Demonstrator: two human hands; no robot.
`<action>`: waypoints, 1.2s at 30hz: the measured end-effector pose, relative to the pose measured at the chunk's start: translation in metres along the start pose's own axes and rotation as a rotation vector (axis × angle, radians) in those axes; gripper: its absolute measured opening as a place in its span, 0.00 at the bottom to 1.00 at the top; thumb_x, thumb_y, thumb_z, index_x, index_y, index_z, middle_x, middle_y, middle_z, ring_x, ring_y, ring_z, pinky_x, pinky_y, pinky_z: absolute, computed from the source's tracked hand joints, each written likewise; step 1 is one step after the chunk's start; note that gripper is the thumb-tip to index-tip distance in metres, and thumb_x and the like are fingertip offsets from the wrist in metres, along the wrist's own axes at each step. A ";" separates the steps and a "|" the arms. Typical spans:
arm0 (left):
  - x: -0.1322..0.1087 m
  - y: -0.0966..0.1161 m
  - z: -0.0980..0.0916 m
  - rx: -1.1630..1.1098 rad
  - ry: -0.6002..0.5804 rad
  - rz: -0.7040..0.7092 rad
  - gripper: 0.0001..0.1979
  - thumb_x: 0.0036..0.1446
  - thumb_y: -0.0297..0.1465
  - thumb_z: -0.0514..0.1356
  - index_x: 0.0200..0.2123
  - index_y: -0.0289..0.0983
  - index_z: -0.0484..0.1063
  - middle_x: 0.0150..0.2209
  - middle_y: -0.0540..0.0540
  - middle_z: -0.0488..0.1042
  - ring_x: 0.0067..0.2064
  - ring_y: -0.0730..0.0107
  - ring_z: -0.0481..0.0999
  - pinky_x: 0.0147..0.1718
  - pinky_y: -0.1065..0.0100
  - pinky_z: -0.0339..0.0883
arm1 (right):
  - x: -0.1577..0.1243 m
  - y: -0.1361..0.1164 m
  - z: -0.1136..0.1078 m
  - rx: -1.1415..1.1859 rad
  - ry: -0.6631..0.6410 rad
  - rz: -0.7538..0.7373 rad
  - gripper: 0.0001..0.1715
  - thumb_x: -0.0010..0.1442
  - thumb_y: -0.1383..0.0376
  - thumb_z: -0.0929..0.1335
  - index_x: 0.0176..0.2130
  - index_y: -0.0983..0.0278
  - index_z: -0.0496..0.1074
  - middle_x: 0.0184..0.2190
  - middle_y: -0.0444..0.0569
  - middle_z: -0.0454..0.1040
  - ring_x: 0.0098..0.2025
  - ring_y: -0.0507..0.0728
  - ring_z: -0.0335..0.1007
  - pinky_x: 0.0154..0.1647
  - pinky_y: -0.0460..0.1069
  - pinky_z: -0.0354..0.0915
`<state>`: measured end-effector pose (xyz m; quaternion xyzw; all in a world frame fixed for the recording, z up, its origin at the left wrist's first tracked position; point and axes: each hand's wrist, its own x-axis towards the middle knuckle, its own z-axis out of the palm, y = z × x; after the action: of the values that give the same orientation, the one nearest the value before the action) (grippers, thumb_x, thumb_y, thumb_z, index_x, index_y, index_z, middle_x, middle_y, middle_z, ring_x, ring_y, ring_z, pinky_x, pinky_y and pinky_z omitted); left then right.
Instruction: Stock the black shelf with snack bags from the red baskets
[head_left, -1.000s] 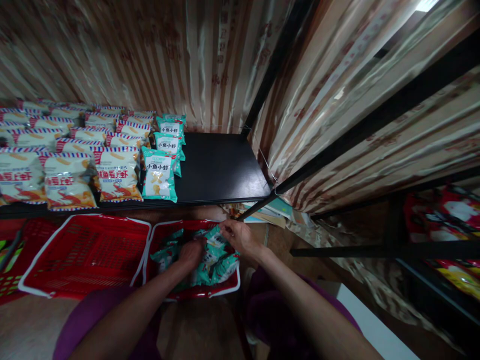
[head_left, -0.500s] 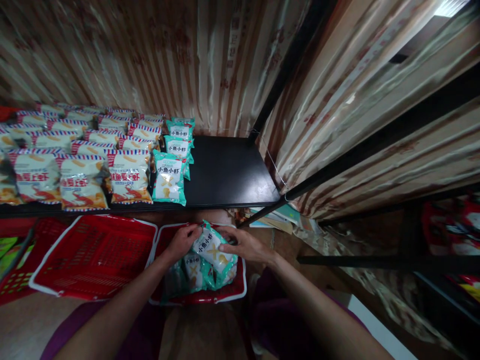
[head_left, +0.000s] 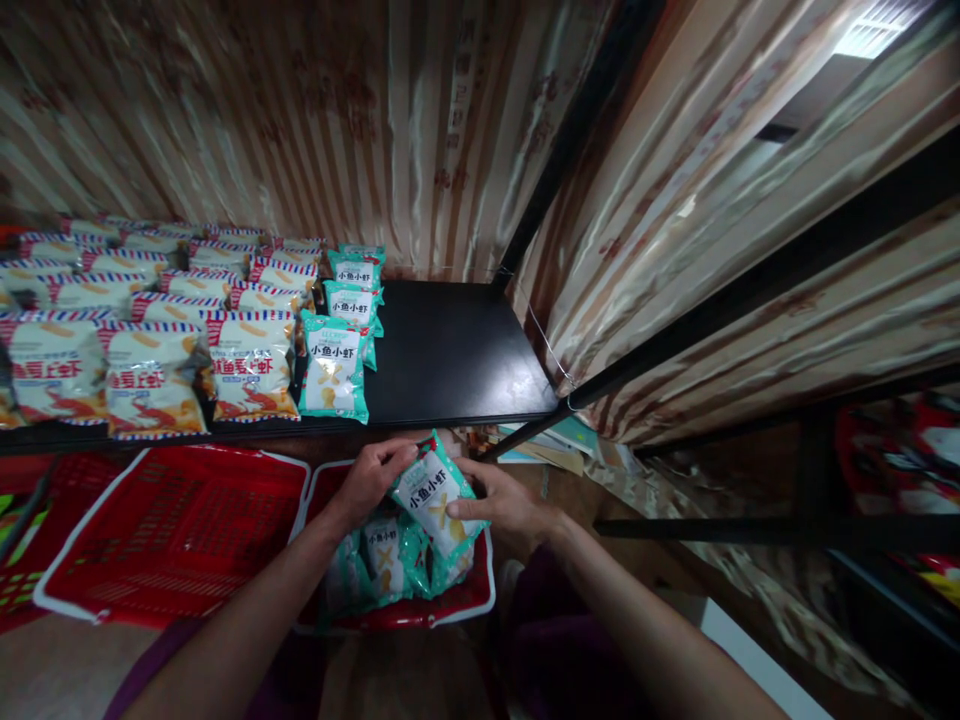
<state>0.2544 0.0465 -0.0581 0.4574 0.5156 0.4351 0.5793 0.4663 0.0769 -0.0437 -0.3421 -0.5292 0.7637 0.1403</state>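
Observation:
Both hands hold one teal-and-white snack bag, tilted above a red basket with a white rim. My left hand pinches the bag's upper left corner between thumb and fingers. My right hand grips its right side, thumb across the front and fingers behind. More teal snack bags lie in the basket below, partly covered by the held one. On the black shelf just above stands a column of matching teal bags, their printed fronts toward me.
Rows of white-and-orange snack bags fill the shelf's left part. A second red basket sits at lower left. Black shelf posts and a patterned curtain enclose the back and right. Papers lie beneath the shelf's right end.
The held bag has risen slightly and turned a little more upright, with both hands still on it. The camera view has shifted slightly.

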 end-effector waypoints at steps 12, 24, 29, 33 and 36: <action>0.013 0.034 0.019 -0.283 0.277 0.018 0.13 0.47 0.40 0.63 0.28 0.36 0.71 0.24 0.53 0.71 0.29 0.72 0.69 0.30 0.73 0.63 | 0.009 -0.018 0.002 0.054 0.204 -0.146 0.32 0.45 0.58 0.76 0.49 0.62 0.69 0.42 0.49 0.77 0.42 0.59 0.74 0.43 0.54 0.69; 0.019 0.042 0.020 -0.179 0.334 0.025 0.14 0.45 0.41 0.63 0.22 0.35 0.71 0.20 0.53 0.69 0.24 0.74 0.65 0.23 0.73 0.57 | 0.009 -0.018 0.004 0.122 0.190 -0.238 0.31 0.50 0.53 0.73 0.51 0.60 0.68 0.43 0.49 0.77 0.42 0.58 0.73 0.45 0.53 0.68; 0.017 0.036 0.026 -0.039 0.227 0.053 0.15 0.49 0.41 0.61 0.21 0.35 0.69 0.19 0.54 0.67 0.23 0.74 0.63 0.23 0.73 0.56 | 0.011 -0.025 0.002 0.170 0.395 -0.289 0.24 0.52 0.52 0.71 0.46 0.60 0.73 0.35 0.46 0.78 0.35 0.55 0.74 0.40 0.51 0.68; 0.014 0.030 0.029 0.012 0.195 0.074 0.14 0.50 0.41 0.60 0.22 0.36 0.70 0.20 0.53 0.67 0.24 0.74 0.63 0.24 0.73 0.57 | 0.012 -0.030 0.001 0.167 0.508 -0.231 0.16 0.47 0.56 0.75 0.34 0.63 0.77 0.26 0.44 0.77 0.28 0.53 0.71 0.31 0.47 0.66; 0.012 0.031 0.031 -0.042 0.128 0.057 0.15 0.52 0.42 0.60 0.30 0.36 0.73 0.26 0.51 0.73 0.29 0.70 0.69 0.30 0.72 0.62 | 0.013 -0.036 0.001 0.223 0.580 -0.273 0.13 0.45 0.57 0.75 0.28 0.64 0.77 0.22 0.43 0.75 0.25 0.52 0.69 0.28 0.47 0.65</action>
<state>0.2849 0.0616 -0.0289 0.4311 0.5291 0.4905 0.5418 0.4507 0.0976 -0.0160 -0.4535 -0.4215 0.6620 0.4223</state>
